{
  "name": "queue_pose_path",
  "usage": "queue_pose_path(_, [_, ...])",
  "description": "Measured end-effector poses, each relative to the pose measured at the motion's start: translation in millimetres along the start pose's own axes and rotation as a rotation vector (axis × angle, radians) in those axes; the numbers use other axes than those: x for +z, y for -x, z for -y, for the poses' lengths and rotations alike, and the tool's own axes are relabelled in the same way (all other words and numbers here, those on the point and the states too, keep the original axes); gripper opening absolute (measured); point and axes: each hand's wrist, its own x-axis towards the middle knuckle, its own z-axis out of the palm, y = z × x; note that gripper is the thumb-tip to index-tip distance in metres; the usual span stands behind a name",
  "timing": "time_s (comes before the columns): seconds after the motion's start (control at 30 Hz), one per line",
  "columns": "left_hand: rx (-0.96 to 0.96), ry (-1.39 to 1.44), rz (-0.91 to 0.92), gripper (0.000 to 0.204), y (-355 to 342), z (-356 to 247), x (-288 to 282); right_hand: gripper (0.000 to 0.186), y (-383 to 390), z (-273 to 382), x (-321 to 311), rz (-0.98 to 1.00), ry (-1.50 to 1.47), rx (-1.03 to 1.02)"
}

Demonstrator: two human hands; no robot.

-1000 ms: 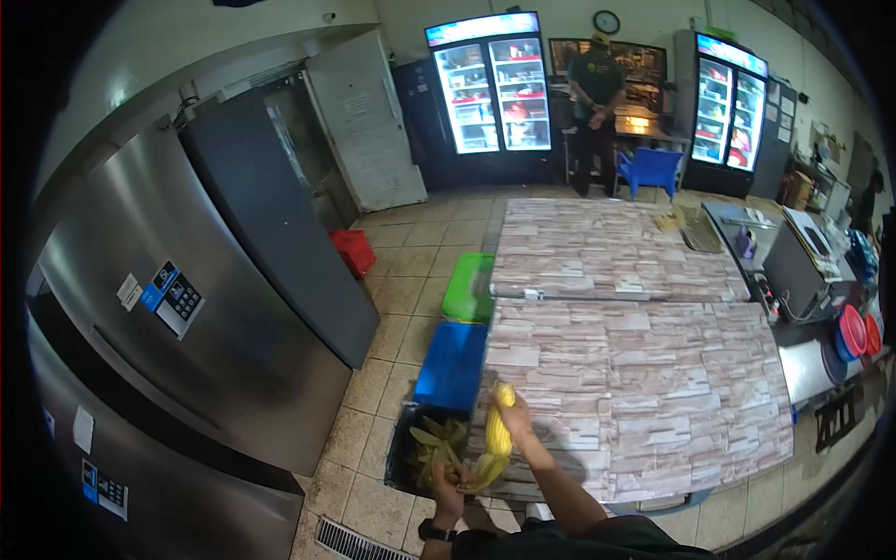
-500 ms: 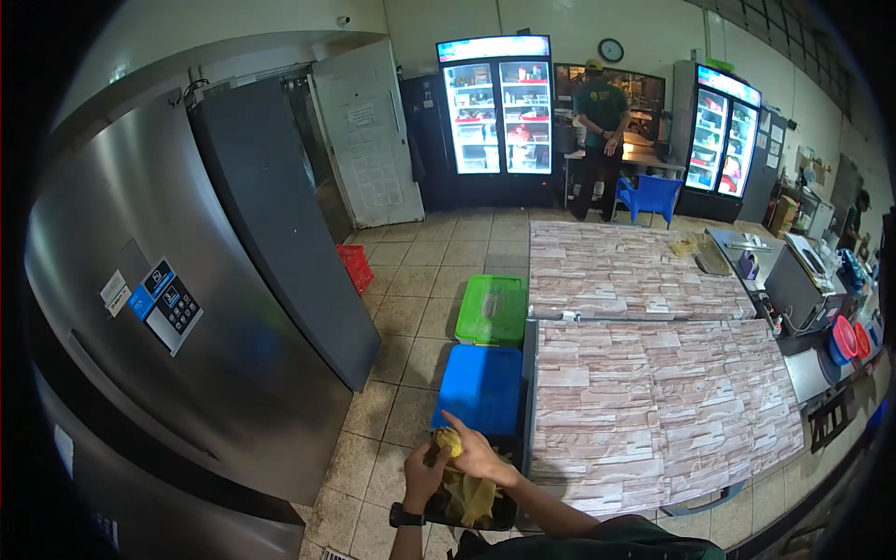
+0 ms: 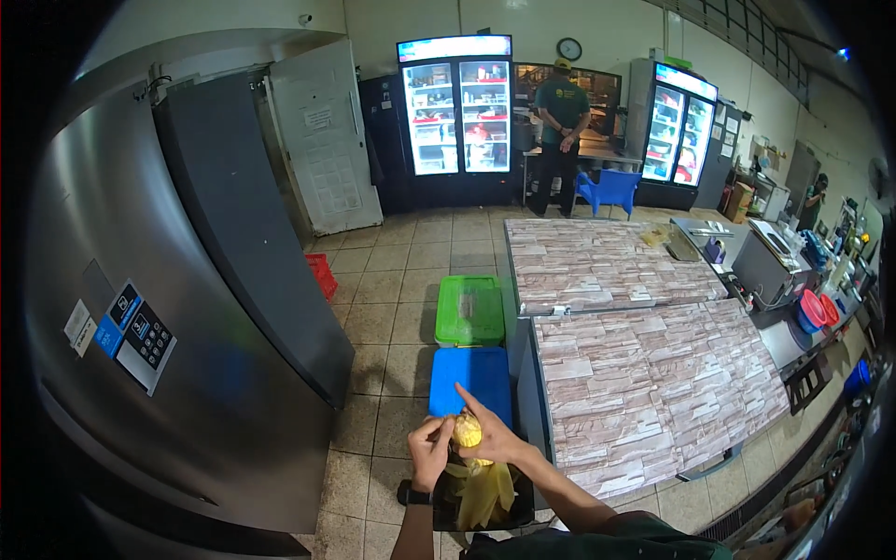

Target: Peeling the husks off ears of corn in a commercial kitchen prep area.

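Observation:
My right hand (image 3: 492, 437) is closed round an ear of corn (image 3: 469, 431), with one finger stretched out past it. Yellow kernels show bare on the cob. My left hand (image 3: 429, 453), with a dark watch on its wrist, pinches at the cob's left side; whatever is between its fingertips is too small to make out. Pale green-yellow corn husks (image 3: 482, 497) lie just below, in and over a black bin (image 3: 450, 516).
A blue lidded box (image 3: 474, 371) and a green one (image 3: 469, 311) stand beyond the bin. Stone-patterned tables (image 3: 653, 383) fill the right; a steel fridge (image 3: 177, 411) is at left. One person (image 3: 562, 107) stands at the back; another (image 3: 814, 201) is far right.
More yellow kernels of the corn now face me between my hands. My left fingers have shifted to the cob's left side. The view has turned to the right.

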Motion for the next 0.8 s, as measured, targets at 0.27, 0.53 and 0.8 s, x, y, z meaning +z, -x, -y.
queue_pose_path(0.27, [-0.232,0.399,-0.206,0.028,-30,1,27,0.058,-7,-5,-12,-0.474,-0.238,0.093])
queue_pose_path(0.53, [-0.064,0.195,-0.032,0.024,-62,-34,54,0.052,-13,24,-32,-0.530,-0.284,0.017])
queue_pose_path(0.8, [0.147,-0.127,0.124,0.029,-68,-87,89,0.052,-10,27,-56,-0.541,0.048,-0.131])
